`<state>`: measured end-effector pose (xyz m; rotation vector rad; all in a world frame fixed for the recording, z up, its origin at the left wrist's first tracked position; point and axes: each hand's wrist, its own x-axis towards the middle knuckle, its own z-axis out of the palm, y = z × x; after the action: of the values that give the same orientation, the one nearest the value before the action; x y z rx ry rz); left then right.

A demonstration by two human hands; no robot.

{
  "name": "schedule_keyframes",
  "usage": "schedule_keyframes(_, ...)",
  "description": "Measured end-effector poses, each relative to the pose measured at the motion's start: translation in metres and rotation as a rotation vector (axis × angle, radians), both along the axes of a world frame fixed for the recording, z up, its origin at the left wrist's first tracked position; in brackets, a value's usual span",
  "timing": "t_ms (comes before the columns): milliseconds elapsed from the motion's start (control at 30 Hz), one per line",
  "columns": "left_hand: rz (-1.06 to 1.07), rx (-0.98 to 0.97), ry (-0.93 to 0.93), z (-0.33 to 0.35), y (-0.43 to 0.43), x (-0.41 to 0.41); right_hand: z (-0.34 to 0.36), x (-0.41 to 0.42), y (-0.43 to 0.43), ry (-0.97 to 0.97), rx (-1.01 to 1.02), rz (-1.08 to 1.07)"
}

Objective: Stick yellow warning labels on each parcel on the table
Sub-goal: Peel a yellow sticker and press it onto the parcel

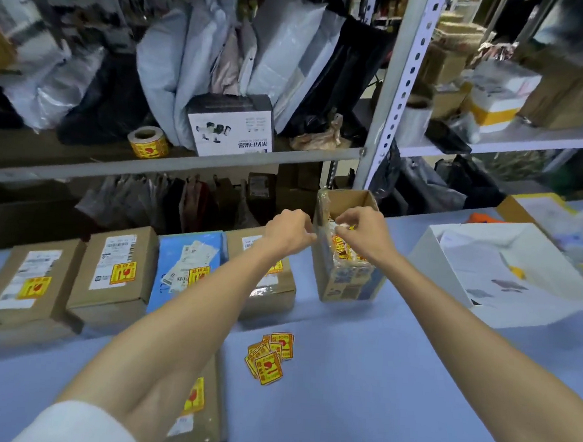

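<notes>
Thin yellow paper warning label [341, 230], pinched at its edge by the right hand [364, 235], sits at the mouth of the small open brown cardboard box [344, 285] full of labels. Likely featherlight, floppy, tacky once peeled; best taken by a corner. Left hand [287, 231] is just left of the pinch, fingers curled toward it; cannot tell if it grips anything. Below the grip: loose pile of yellow labels [270, 356], roughly six. Left and below: four brown cardboard parcels [144, 263] and one blue plastic mailer [175, 254], all five already stickered. Up-left: one roll of yellow labels [148, 142] on the grey metal shelf [184, 159].
</notes>
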<state>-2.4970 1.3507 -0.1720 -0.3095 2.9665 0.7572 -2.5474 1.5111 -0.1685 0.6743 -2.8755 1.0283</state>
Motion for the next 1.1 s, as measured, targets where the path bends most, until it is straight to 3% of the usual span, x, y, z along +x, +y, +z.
schedule_keyframes(300, 0.302, 0.153, -0.097, -0.041, -0.052, 0.124, -0.023, 0.09, -0.086, -0.165, 0.062, 0.278)
schedule_keyframes(533, 0.533, 0.185, -0.054, -0.077, -0.092, 0.222, -0.053, 0.169, -0.123, -0.251, 0.129, 0.377)
schedule_keyframes(667, 0.587, 0.101, -0.074, -0.093, -0.101, 0.272, -0.074, 0.209, -0.127, -0.363, 0.135, 0.319)
schedule_keyframes(833, 0.565, 0.489, -0.067, -0.122, -0.102, 0.319, -0.095, 0.258, -0.128, -0.514, 0.131, 0.212)
schedule_keyframes(933, 0.588, 0.575, -0.026, -0.13, -0.108, 0.337, -0.115, 0.28, -0.122, -0.625, 0.142, 0.153)
schedule_keyframes(1100, 0.673, 0.725, -0.07, -0.135, -0.11, 0.357, -0.119, 0.306, -0.118, -0.66, -0.033, 0.006)
